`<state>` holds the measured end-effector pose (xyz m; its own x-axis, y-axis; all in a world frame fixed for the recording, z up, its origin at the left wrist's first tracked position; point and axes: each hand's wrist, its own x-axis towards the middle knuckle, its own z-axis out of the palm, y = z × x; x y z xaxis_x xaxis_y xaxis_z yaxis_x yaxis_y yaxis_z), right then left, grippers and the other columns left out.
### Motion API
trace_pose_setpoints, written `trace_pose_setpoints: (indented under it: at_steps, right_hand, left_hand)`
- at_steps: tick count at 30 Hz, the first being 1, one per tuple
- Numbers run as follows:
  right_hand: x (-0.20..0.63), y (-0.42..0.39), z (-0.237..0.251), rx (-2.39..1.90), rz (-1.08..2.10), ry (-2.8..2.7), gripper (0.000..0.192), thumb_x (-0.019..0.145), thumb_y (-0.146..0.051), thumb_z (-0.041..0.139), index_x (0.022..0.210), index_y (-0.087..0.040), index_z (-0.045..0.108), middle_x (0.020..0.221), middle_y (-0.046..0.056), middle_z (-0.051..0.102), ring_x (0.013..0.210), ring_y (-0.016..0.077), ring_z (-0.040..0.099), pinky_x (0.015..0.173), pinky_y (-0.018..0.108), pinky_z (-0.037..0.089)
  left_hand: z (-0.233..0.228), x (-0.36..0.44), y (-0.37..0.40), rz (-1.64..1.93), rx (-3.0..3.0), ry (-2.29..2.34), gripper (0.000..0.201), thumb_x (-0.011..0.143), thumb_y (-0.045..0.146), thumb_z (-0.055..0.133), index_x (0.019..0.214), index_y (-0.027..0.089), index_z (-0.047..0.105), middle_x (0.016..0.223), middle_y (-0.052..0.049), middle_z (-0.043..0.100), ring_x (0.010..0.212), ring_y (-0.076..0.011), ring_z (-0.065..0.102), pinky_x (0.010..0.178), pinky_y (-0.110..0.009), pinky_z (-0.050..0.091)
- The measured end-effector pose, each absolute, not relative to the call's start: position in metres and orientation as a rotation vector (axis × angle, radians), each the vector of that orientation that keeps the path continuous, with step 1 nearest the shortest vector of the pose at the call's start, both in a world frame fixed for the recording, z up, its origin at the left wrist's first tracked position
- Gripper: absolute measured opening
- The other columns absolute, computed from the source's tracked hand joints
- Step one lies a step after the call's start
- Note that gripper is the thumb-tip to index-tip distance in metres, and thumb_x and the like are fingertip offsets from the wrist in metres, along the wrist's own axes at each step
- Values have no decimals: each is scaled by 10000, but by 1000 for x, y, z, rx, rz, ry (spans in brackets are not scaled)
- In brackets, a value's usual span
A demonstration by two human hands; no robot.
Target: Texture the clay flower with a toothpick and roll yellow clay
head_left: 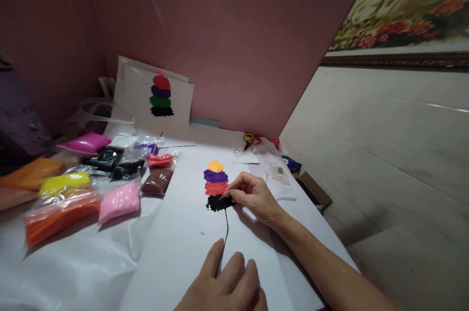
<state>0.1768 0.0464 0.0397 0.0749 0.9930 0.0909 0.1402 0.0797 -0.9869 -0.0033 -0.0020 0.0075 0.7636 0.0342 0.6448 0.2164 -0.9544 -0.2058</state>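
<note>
- Head view: the right hand point(252, 198) pinches a thin stick point(224, 196), its tip at the black patch point(217, 203) on a white sheet point(172, 257).
- The left hand point(227, 289) lies with fingers spread by the thin black line point(227, 223) below that patch.
- Above the black stand a red patch point(215, 189), purple patch point(215, 176) and yellow patch point(215, 166).
- A pink packet point(119, 202) and brown packet point(157, 181) lie left of the sheet.

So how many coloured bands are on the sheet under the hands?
4, in one column: yellow-orange band at the top, purple band below it, red band next, black band lowest. The right hand and left hand could hide more.
</note>
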Motion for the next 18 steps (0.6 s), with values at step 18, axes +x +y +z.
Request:
trace_pose_setpoints:
  at_steps: [18]
  right_hand:
    - [175, 46, 40, -1271, 1081, -1239, 79, 704, -174, 681, 701, -173, 602, 720, 27, 731, 546, 92, 558, 498, 218, 418]
  left_hand:
    - [9, -2, -2, -1004, -2651, -185, 71, 916, 180, 548, 854, 213, 563, 868, 10, 634, 735, -200, 510, 883, -424, 380]
